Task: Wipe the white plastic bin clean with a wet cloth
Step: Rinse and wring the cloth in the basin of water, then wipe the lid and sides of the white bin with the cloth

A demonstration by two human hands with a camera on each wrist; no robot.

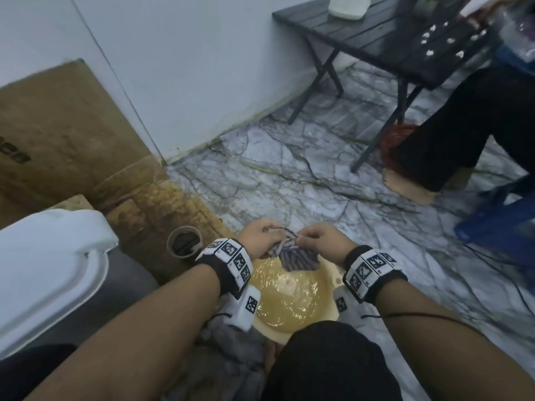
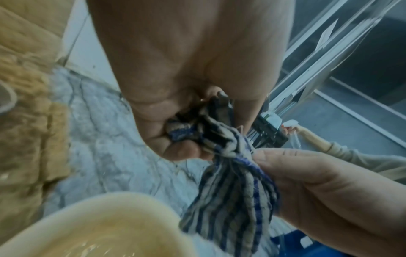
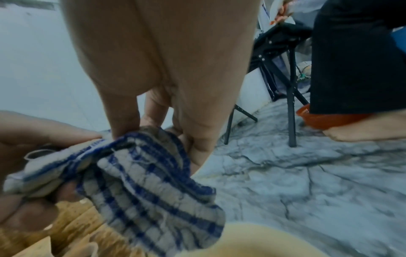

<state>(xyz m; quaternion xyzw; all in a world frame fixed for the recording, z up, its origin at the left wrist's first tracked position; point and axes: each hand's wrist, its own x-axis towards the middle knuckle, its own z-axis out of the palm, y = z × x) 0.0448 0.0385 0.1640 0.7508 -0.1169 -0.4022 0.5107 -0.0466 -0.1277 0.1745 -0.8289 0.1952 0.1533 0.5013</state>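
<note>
While both hands work over the basin, the white plastic bin sits well off to the basin's left, low in the head view, rim toward the person. Landmark is the basin, cream coloured, holding yellowish water, on the marble floor between the person's knees.

Largest first: soaked cardboard leans on the wall beyond and left of the basin. A dark slatted folding stand is far beyond and right of it, with another person's dark trouser leg and bare foot beside it. A small round cup sits just left of the basin's far edge, between basin and bin.

The cloth, blue and white check, hangs above the basin's far rim. The left hand has it bunched in curled fingers; the right hand pinches the adjoining edge. Hands nearly touching, cloth between.

Judgement: cloth is being wrung or spread, wiping not started. Next move is a leftward carry; the bin lies on the left hand's side, so that arm is nearer. Bin's long axis seems to run toward and away from the person, mostly cropped, so unsure.
</note>
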